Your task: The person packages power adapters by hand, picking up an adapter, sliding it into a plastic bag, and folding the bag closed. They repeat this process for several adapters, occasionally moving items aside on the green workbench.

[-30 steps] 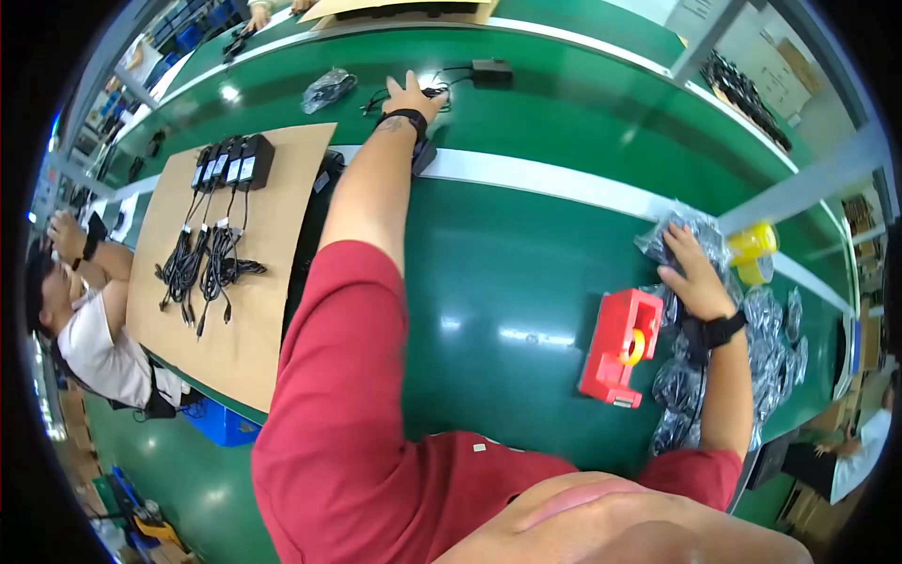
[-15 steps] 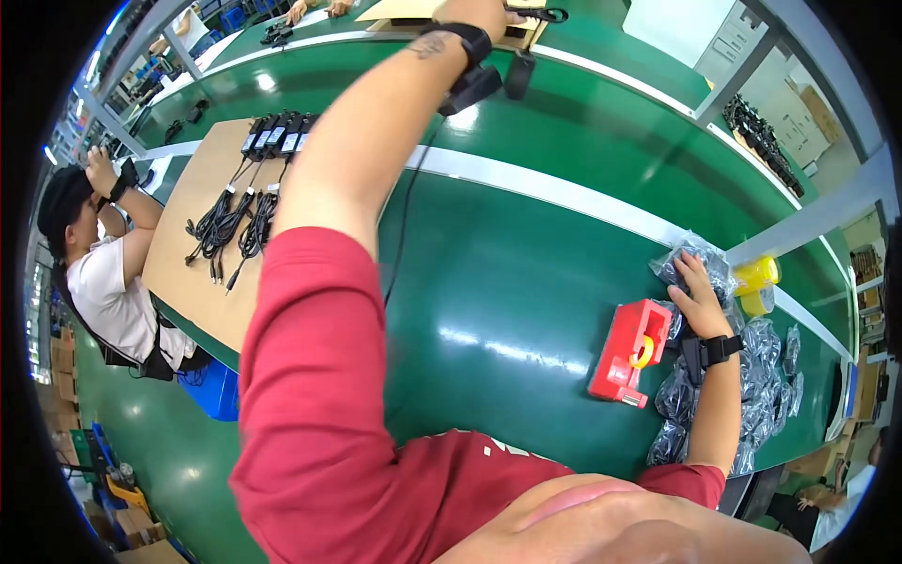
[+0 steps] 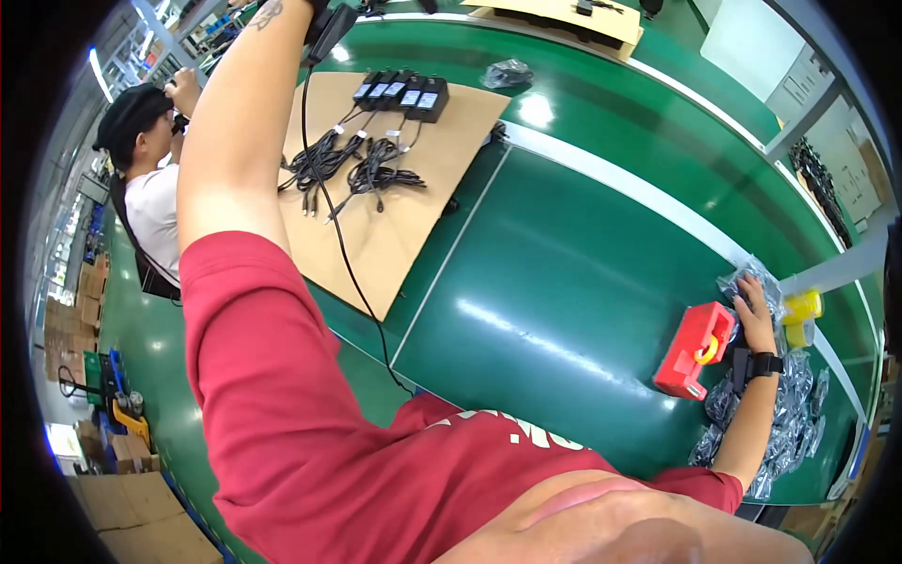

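Left hand [image 3: 318, 7] gripping black adapter [image 3: 331, 28]; right hand [image 3: 754, 315] on plastic bag [image 3: 752, 277]

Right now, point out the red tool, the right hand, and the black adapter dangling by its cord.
Red tool [image 3: 693, 350]: head view, middle of its red body.
Right hand [image 3: 754, 315]: head view, back of the hand.
Black adapter [image 3: 331, 28]: head view, middle of its black casing.

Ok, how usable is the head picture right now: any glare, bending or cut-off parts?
Head view: overhead lamps throw bright glare patches on the green table; the white table stripe bows from fisheye bending; the left hand leaves the top edge, only its hanging black adapter shows; the right hand sits sharp on clear bags beside the red tool.
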